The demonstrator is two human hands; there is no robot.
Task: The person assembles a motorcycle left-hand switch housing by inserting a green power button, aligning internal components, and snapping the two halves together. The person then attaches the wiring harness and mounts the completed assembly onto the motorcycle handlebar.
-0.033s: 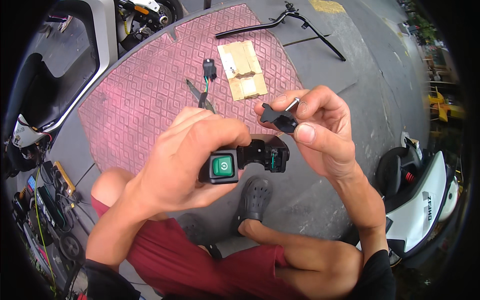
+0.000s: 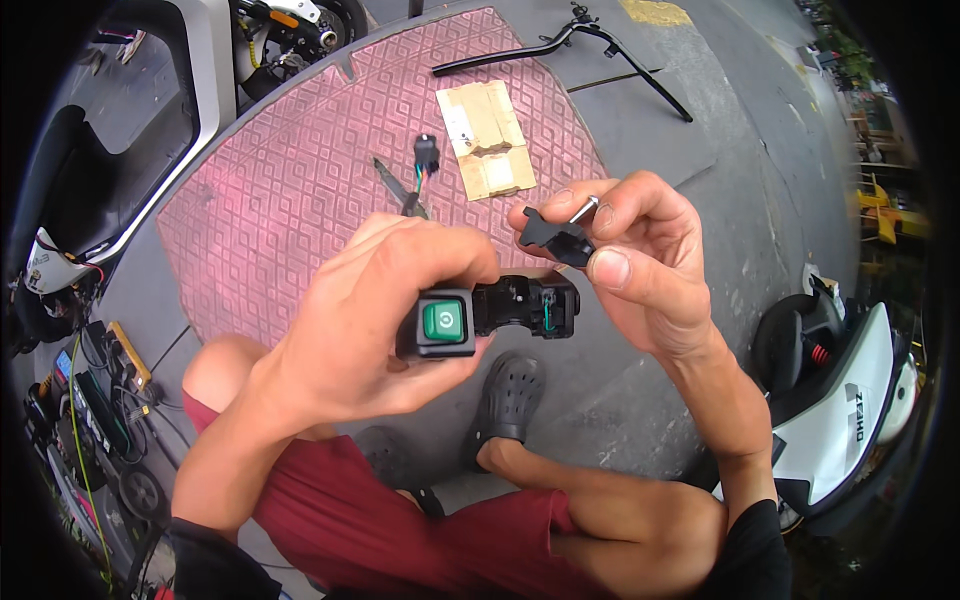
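My left hand [image 2: 350, 310] is closed round a black handlebar switch housing [image 2: 510, 304]. Its green push button [image 2: 444, 321] faces up, and the curved clamp recess at its right end is exposed. A lead from behind my left hand ends in a black plug connector [image 2: 427, 152] with thin coloured wires, hanging above the mat. Pinched in the fingers of my right hand [image 2: 650, 260] is a small black clamp piece [image 2: 558, 238], with a silver bolt [image 2: 586, 209] sticking up by my fingertips. The clamp piece is apart from the housing, just above and right of it.
Beyond my hands a red patterned mat [image 2: 270, 200] carries flattened cardboard [image 2: 485, 130] and a narrow dark tool [image 2: 388, 180]. Black handlebars [image 2: 560, 42] lie at its far edge. Scooter bodies stand left and right [image 2: 835, 415]; tools and cables [image 2: 110, 390] crowd the lower left.
The plug connector has swung slightly right and nearer to me. The switch housing has tipped and risen a little in my left hand. My right hand has stayed put.
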